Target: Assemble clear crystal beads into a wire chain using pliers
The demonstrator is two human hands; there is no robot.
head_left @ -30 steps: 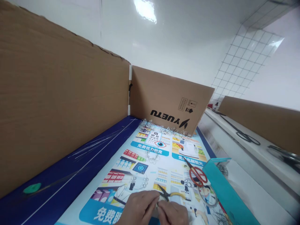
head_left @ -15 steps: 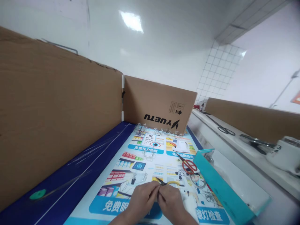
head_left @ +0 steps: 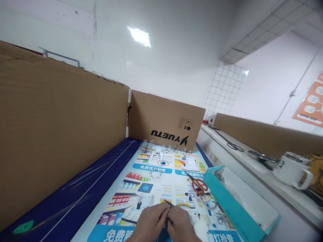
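My left hand (head_left: 151, 220) and my right hand (head_left: 179, 222) meet at the near part of the printed sheet (head_left: 161, 183). Thumbs and fingertips of both are pressed together, closed round something too small to make out. Just beyond the knuckles is a tool with yellow handles and dark tips (head_left: 183, 204), partly covered by my hands. Whether they touch it I cannot tell. Red-handled scissors (head_left: 199, 186) lie farther off to the right. A ring of clear wire or cord (head_left: 209, 202) is beside them, and something white and soft (head_left: 201, 228) sits right of my right hand.
An open turquoise box (head_left: 228, 205) stands along the right edge. Clear beaded strands (head_left: 169, 147) lie before the cardboard panel (head_left: 166, 117). Another cardboard wall (head_left: 63, 124) rises on the left. On the right ledge are a white mug (head_left: 290, 171) and black scissors (head_left: 234, 147).
My view has tilted up and turned slightly, so the table things appear lower and farther left. Both hands stay pressed together in nearly the same spot on the sheet.
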